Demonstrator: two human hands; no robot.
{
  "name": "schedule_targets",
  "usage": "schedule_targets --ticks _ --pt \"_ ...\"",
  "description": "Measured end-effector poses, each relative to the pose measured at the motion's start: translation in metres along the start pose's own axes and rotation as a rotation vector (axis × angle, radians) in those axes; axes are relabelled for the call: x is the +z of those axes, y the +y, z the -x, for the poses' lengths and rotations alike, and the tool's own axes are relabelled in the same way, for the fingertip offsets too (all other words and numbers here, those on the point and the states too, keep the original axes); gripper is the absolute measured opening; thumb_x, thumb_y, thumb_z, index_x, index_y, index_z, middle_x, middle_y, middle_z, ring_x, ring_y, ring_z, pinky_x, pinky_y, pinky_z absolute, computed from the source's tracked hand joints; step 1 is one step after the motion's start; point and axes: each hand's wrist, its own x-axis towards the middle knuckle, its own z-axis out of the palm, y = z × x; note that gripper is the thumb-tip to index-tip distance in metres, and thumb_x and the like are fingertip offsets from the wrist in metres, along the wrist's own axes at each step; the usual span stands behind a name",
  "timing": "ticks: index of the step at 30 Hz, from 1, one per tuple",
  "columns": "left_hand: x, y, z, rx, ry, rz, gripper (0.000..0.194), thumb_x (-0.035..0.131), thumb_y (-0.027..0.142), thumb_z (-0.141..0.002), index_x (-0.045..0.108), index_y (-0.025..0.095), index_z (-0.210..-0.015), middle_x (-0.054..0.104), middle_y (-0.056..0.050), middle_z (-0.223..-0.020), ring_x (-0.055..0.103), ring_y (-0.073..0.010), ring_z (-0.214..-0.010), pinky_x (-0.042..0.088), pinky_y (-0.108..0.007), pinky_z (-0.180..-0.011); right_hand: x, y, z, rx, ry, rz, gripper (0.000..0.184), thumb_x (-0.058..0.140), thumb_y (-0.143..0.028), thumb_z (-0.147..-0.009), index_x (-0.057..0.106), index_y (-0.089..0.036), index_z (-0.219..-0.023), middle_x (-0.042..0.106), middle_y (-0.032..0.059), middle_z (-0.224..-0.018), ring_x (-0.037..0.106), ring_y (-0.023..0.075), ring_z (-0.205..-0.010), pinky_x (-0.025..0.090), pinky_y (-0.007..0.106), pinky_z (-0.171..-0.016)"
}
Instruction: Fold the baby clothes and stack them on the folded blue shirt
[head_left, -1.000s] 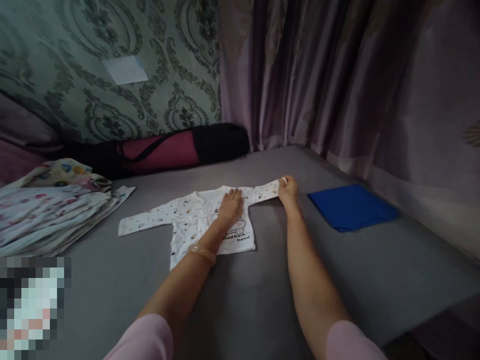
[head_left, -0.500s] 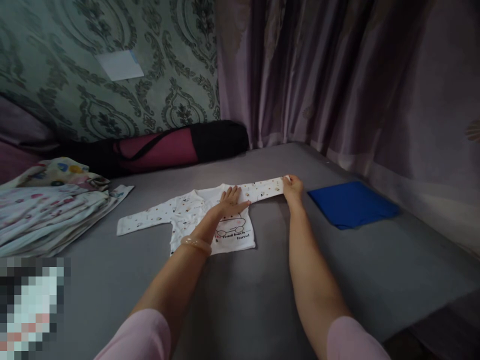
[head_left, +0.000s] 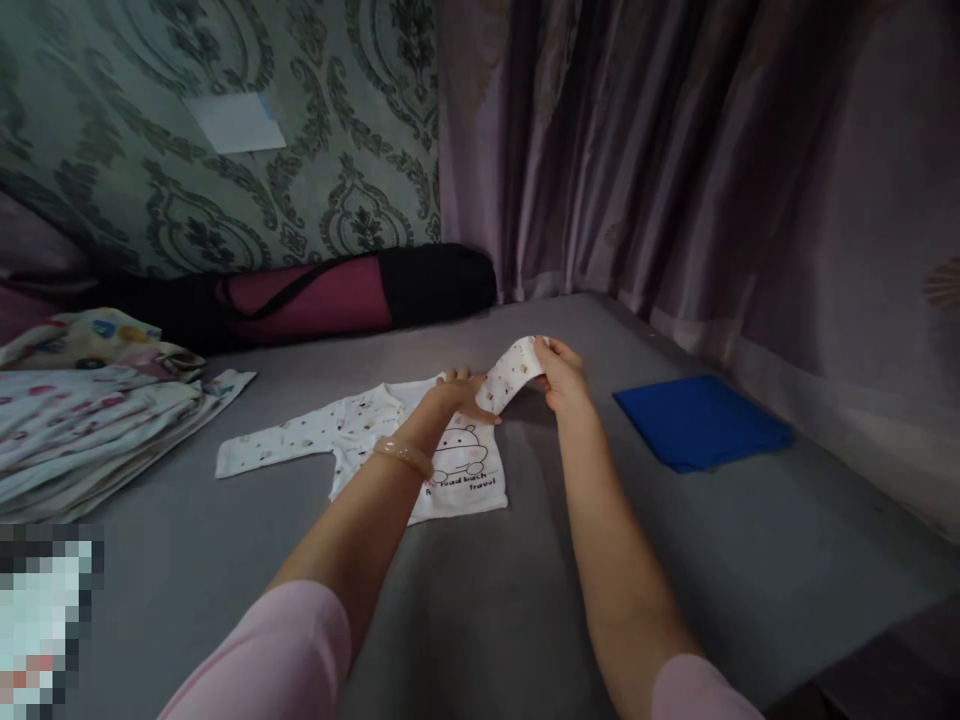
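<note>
A small white baby shirt (head_left: 465,490) with a cartoon print and lettering lies spread on a grey bed surface. Its left-side sleeve stretches out flat, patterned with little figures. My left hand (head_left: 459,393), with a bangle at the wrist, rests on the shirt near the shoulder, its fingers apart and partly hidden behind the back of the hand. My right hand (head_left: 561,372) pinches the cuff of the other sleeve, which curves up off the bed between the two hands.
To the right lies a folded blue cloth (head_left: 701,422). Stacked clothes (head_left: 97,420) sit at the left. A long black and maroon bag (head_left: 322,295) lies along the patterned wall, and purple curtains (head_left: 637,150) hang at the right.
My right hand has lifted the cuff and moved left, so the sleeve that was stretched straight now bends upward. My left hand stays on the shirt's shoulder.
</note>
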Motion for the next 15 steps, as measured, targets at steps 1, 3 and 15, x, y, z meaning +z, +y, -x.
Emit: schedule_targets --ticks 1,3,15 --pt "-0.002 0.001 -0.001 -0.002 -0.02 -0.013 0.115 0.071 0.073 -0.048 0.032 0.026 -0.145 0.028 -0.022 -0.149 0.024 -0.0504 -0.133 0.028 -0.063 -0.1 0.005 0.0 0.004 0.003 -0.028 -0.007 0.029 0.065 -0.04 -0.074 0.065 -0.02 -0.094 0.065 -0.0018 -0.069 0.058 0.0115 -0.057 0.041 0.02 -0.05" --pt "-0.004 0.004 -0.002 0.0 -0.039 -0.032 0.117 0.071 0.074 -0.048 0.031 0.024 -0.146 0.025 -0.023 -0.151 0.022 -0.0512 -0.134 0.028 -0.063 -0.101 0.013 -0.001 0.011 0.012 -0.072 -0.005 0.03 0.065 -0.042 -0.074 0.065 -0.02 -0.095 0.066 -0.0015 -0.071 0.059 0.0118 -0.059 0.042 0.02 -0.05" --pt "0.0 -0.037 0.035 -0.027 0.257 0.728 0.068 0.06 0.049 -0.081 0.042 0.015 -0.137 0.051 -0.018 -0.134 0.055 -0.0277 -0.117 0.047 -0.036 -0.093 0.037 -0.01 0.032 0.036 -0.041 0.044 0.025 0.056 -0.026 -0.081 0.065 -0.016 -0.102 0.07 0.0013 -0.084 0.06 0.0107 -0.063 0.043 0.018 -0.05"
